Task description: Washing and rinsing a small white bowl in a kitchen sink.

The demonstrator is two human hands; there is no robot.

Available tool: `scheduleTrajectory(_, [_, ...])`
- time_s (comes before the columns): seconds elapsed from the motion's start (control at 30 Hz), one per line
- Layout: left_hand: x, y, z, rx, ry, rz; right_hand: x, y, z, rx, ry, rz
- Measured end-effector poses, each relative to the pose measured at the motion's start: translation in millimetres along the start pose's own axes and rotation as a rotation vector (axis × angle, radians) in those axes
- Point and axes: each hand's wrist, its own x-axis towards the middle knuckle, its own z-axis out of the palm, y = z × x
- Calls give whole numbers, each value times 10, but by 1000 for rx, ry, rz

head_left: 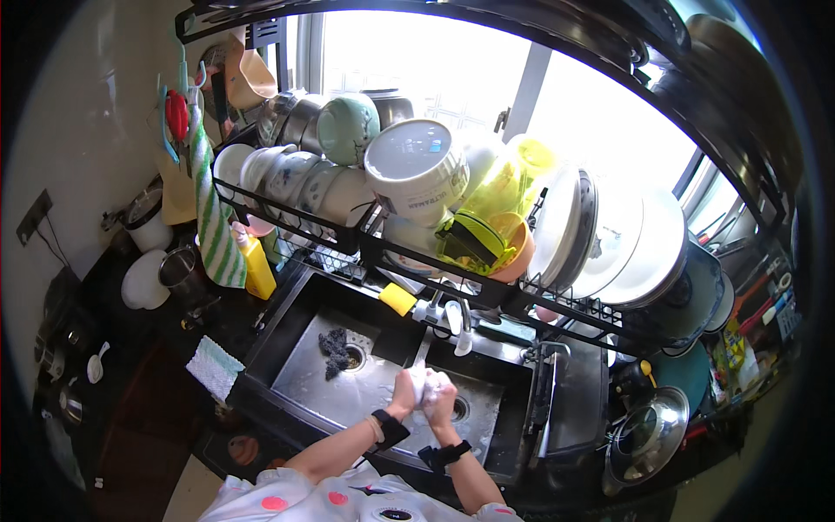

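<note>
Over the divider of a double-bowl sink [483, 391], my left hand [406, 390] and my right hand [438, 395] are closed together around a wet, soapy white cloth [427, 386]. The cloth bunches between the fingers, and whitish suds cover part of the right hand. Just above the hands hangs the faucet spout [464, 339]. A dark mesh scrubber [334, 352] lies by the drain in the left bowl. The right bowl's drain [459, 408] is beside my right hand.
Black racks [430, 264] behind the sink hold bowls, plates and a yellow-green bottle. A yellow sponge [397, 299] sits by the faucet. Left are a yellow bottle [259, 267], a folded cloth [215, 368] and a hanging striped towel [215, 222]. A glass lid [646, 434] lies right.
</note>
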Motion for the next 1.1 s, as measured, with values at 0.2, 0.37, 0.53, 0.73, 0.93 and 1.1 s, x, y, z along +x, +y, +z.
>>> scheduleTrajectory(0.2, [30, -55, 101, 116, -92, -19, 19, -110, -173, -109, -1, -125])
scheduleTrajectory(0.37, [-74, -20, 224, 104, -23, 377, 22, 67, -280, -44, -92, 143])
scheduleTrajectory(0.53, [-95, 148, 277, 239, -187, 451, -18, 196, -393, 132, -50, 126])
scheduleTrajectory(0.73, [-112, 192, 259, 308, -193, 373, -114, 177, -372, 140, 88, -37])
scheduleTrajectory(0.93, [-146, 40, 327, 460, -352, 211, -160, 284, -525, 441, 118, 411])
scheduleTrajectory(1.1, [-69, -29, 86, 66, -812, -3, -379, 191, -832, 777, -73, 535])
